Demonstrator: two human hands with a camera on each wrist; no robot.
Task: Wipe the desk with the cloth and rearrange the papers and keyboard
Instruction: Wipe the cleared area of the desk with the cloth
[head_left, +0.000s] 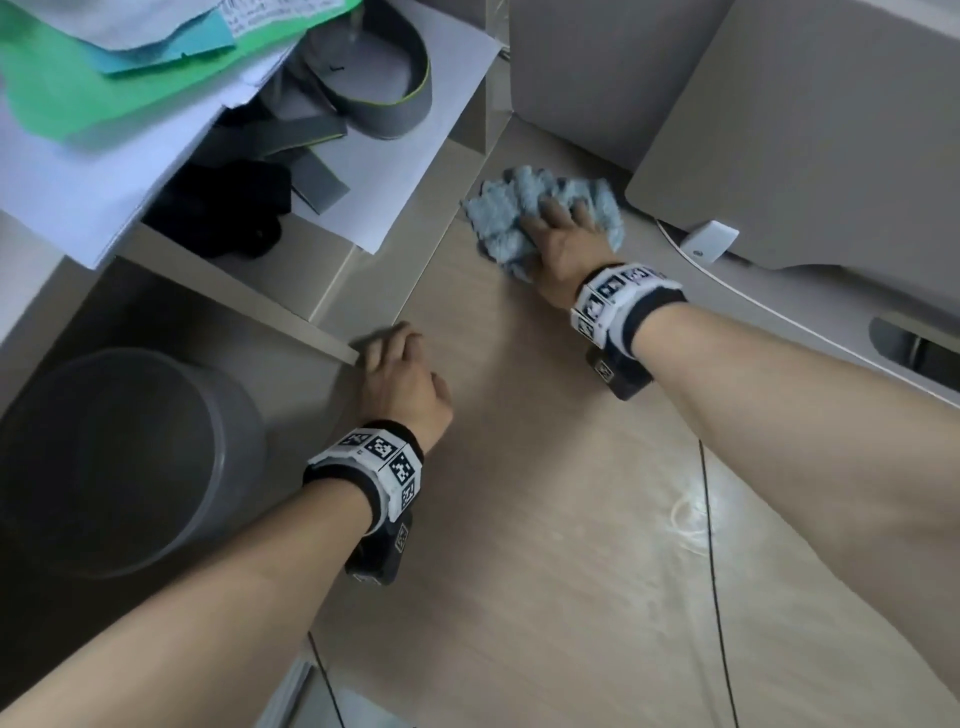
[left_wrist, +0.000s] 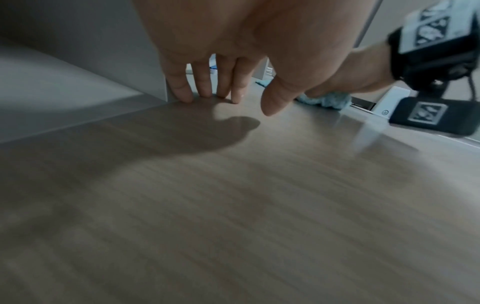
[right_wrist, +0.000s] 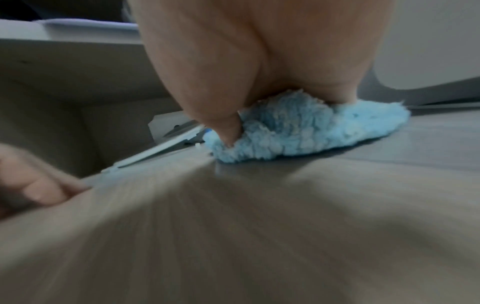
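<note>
Fluffy lt-blue cloth (right_wrist: 306, 131), bunched.

The wood-grain bench (head_left: 545, 519) carries a crumpled blue cloth (head_left: 498, 218) near its far edge, a white cable (head_left: 769, 306) curving along the right, and a thin black cord (head_left: 714, 571). The left fingertips (left_wrist: 185, 92) touch its surface beside a beige shelf unit (head_left: 322, 291).

Fluffy light-blue cloth (head_left: 524, 218) lies bunched on the wood-grain desk (head_left: 545, 519), far side.
</note>
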